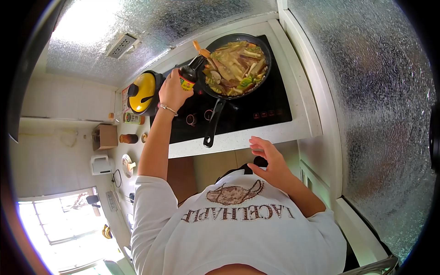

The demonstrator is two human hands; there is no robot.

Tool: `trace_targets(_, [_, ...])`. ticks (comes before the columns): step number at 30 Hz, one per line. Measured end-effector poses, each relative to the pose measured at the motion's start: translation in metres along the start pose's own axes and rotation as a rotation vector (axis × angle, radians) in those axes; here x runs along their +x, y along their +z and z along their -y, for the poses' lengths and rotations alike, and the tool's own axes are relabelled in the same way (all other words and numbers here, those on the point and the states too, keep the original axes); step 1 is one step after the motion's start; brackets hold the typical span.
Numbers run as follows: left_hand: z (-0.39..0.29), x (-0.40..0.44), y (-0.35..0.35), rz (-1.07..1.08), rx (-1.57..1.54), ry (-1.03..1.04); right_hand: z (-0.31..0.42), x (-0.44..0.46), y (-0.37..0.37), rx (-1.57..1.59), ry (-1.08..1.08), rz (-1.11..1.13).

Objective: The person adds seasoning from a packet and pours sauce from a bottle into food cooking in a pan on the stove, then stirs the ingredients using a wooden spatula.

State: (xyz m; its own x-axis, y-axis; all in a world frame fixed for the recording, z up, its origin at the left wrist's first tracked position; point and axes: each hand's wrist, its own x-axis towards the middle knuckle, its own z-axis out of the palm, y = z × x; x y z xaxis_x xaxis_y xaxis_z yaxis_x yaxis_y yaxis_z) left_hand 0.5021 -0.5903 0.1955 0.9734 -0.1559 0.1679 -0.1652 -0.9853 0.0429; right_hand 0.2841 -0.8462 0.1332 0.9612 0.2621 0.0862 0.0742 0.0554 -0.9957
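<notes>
- Grasping a dark bottle (188, 73) with a red-and-yellow label, the left hand (172, 91) has its grip wrapped around the bottle's body, neck angled toward the pan's left rim.
- Round black frying pan (243, 37) sits on the black glass cooktop (247, 107), its long handle pointing near.
- Brown and pale strips with green leafy pieces (236, 66) fill it.
- Right hand (271, 166), its grip released and fingers loosely curved, hovers just near of the white desk (300, 91).
- Black pot with a shiny yellow lid (144, 94) stands left of the bottle.
</notes>
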Motion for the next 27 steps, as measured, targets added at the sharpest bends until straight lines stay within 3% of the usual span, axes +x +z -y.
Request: trace_targets(27, [-0.021, 0.027, -0.01, 0.01, -0.013, 0.053, -0.001, -0.004, -0.006, -0.02, 0.018, -0.027])
